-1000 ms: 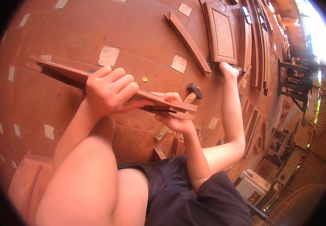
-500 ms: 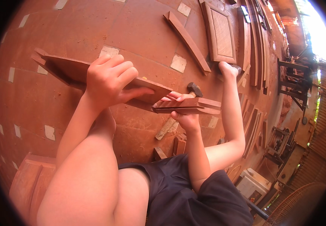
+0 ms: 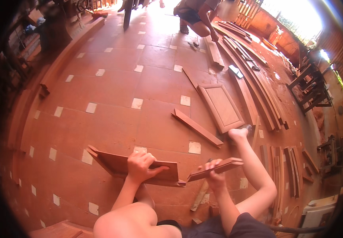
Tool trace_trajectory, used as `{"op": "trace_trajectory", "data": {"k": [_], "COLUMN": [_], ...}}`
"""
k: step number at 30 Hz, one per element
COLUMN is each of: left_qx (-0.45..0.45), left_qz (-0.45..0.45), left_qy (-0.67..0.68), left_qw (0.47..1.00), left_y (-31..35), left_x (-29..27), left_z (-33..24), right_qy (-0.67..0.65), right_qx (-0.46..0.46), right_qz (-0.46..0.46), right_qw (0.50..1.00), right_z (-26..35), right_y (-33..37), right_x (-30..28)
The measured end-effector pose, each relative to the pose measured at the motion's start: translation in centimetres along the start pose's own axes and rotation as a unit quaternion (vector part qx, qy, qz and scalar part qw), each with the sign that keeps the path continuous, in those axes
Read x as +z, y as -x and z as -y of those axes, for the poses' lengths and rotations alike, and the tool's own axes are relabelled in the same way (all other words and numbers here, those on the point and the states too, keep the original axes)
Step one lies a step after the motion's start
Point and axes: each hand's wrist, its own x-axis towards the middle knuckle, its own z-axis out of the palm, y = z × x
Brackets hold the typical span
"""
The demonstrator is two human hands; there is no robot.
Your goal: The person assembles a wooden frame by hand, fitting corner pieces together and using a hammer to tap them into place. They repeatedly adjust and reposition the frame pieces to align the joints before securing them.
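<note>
The left hand [image 3: 140, 166] is closed over the upper edge of a flat wooden panel [image 3: 169, 175], its fingers curled over the top and its thumb stretched along the near face. The right hand [image 3: 216, 176] is wrapped part-way round a short wooden rail [image 3: 229, 164], holding it near its middle with the fingertips showing along the upper side. Both pieces are held up in front of the knees, above the tiled floor [image 3: 112, 99]; the rail's left end is just beside the panel's lower right corner, though I cannot tell whether they touch.

The panel looks stiff and fairly thin, so I judge it moderate in weight but awkward for one hand, as its long left end would want to dip. Gripping near the middle of the edge, as here, should balance it best. The rail seems lighter and equally rigid, easy to steer from its centre. Its pointed end and the panel's narrow corner are probably the fragile spots (thin tips chip before the broad faces do), so fingers are better kept back from them. The surfaces look bare and dry, likely more grippy than slippery, although fine dust could make them slide a little.
</note>
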Motion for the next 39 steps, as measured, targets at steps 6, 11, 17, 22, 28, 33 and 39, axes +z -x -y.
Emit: {"op": "trace_trajectory", "data": {"k": [6, 11, 17, 22, 28, 33, 39], "left_qx": [0.038, 0.071, 0.123, 0.091, 0.151, 0.165, 0.141], "left_qz": [0.012, 0.008, 0.015, -0.016, 0.093, 0.127, 0.119], "left_qy": [0.010, 0.031, 0.044, 0.050, 0.046, 0.034, 0.045], "left_qw": [0.999, 0.997, 0.991, 0.994, 0.983, 0.978, 0.982], "left_y": [0.8, 0.7, 0.1, -1.0, -1.2, -1.6, -1.4], "left_x": [-0.4, -0.1, -0.7, 1.2, 2.1, 1.5, 0.9], "left_z": [-0.8, -1.5, -3.6, -5.7, -7.4, -7.5, -7.1], "right_qy": [0.101, 0.133, 0.056, 0.028, -0.014, -0.191, -0.257], "right_qx": [-0.005, 0.073, 0.204, 0.244, 0.262, 0.317, 0.364], "right_qz": [-0.163, -0.287, -0.276, -0.264, -0.297, -0.220, -0.103], "right_qw": [0.981, 0.946, 0.938, 0.933, 0.918, 0.902, 0.889], "right_z": [4.2, 2.9, 2.7, 7.1, 6.9, 5.6, 4.1], "right_y": [-0.7, 0.0, 0.4, 0.9, 6.1, 5.6, 5.4], "right_x": [-1.2, -1.2, -2.6, -1.6, -5.3, -6.8, -7.1]}}
